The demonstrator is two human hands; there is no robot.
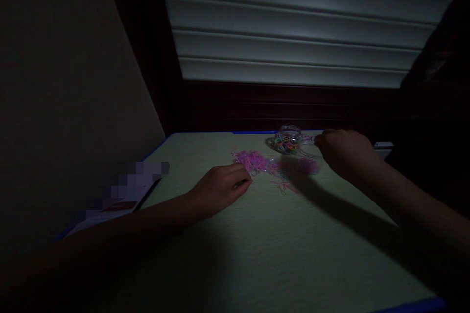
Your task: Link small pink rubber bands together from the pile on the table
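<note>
A loose pile of small pink and purple bands [253,160], which look like thin rubber bands, lies on the pale green table [279,249]. At its near left edge is my left hand [222,186], thumb and fingers pinched together; anything between the fingertips is too small to make out. My right hand [347,150] is held up to the right of a clear jar [288,141] containing several multicoloured rings. Its fingers are closed and point left towards the jar, and what they hold, if anything, is not clear. Its shadow falls across the right part of the pile.
A clear round lid or rim [310,150] appears to lie right of the jar. At the left table edge is a paper or booklet [128,195], partly blurred out. Behind the table rises a dark frame with pale slats [293,44]. The room is dim.
</note>
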